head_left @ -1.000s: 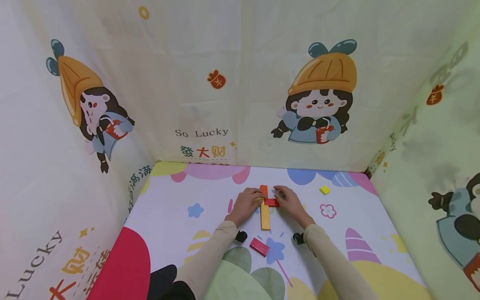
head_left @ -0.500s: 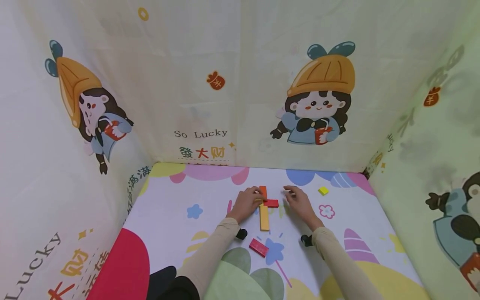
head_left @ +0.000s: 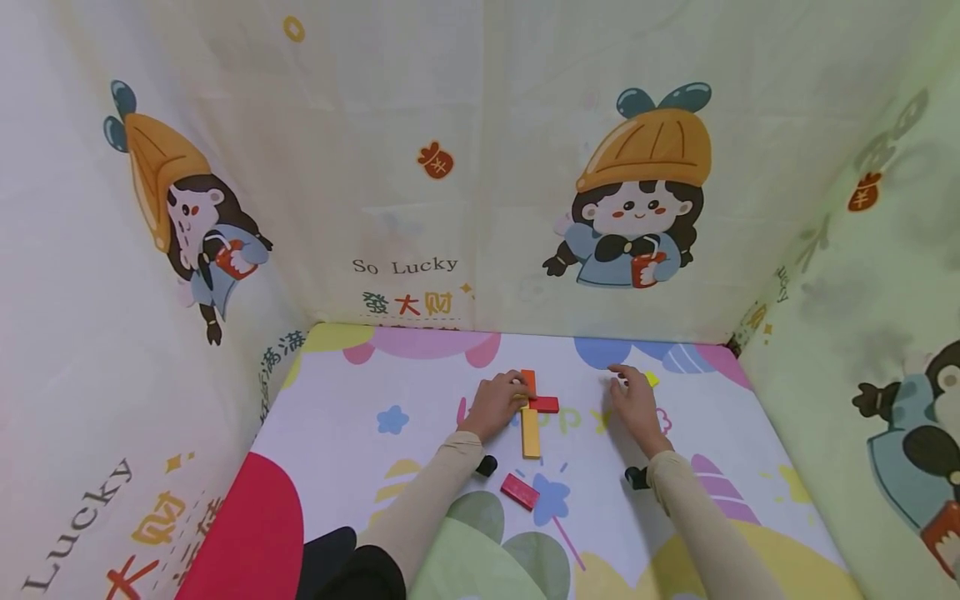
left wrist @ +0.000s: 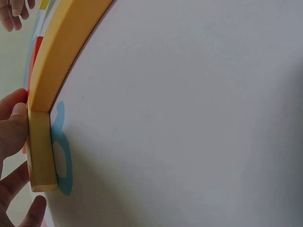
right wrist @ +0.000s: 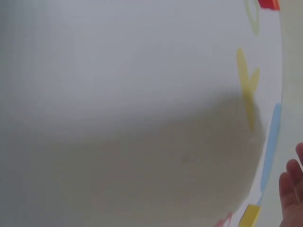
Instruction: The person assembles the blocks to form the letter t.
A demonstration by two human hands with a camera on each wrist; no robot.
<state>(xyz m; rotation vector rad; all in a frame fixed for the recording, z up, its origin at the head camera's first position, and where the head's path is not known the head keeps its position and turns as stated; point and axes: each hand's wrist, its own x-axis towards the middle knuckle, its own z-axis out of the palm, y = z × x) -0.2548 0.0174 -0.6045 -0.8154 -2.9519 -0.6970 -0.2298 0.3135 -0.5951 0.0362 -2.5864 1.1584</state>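
On the playmat, wooden blocks lie end to side in a cross. An orange block (head_left: 528,381) is at the far end, a red block (head_left: 547,405) points right, and a long yellow block (head_left: 530,435) points toward me. My left hand (head_left: 492,406) is at the left arm of the cross, fingers bent around a yellow block (left wrist: 42,153) butted against the long one; the hand covers most of it in the head view. My right hand (head_left: 633,404) is held over the mat at the right, fingers loosely extended and holding nothing, near a small yellow block (right wrist: 249,216).
A loose red block (head_left: 519,492) lies on the near side of the cross. Printed fabric walls (head_left: 480,167) enclose the mat (head_left: 337,433) at the back and both sides. A black object (head_left: 348,567) shows at the bottom left.
My right hand has left the red block and moved right, beside the small yellow block. My left hand stays at the cross, and the blocks keep their places.
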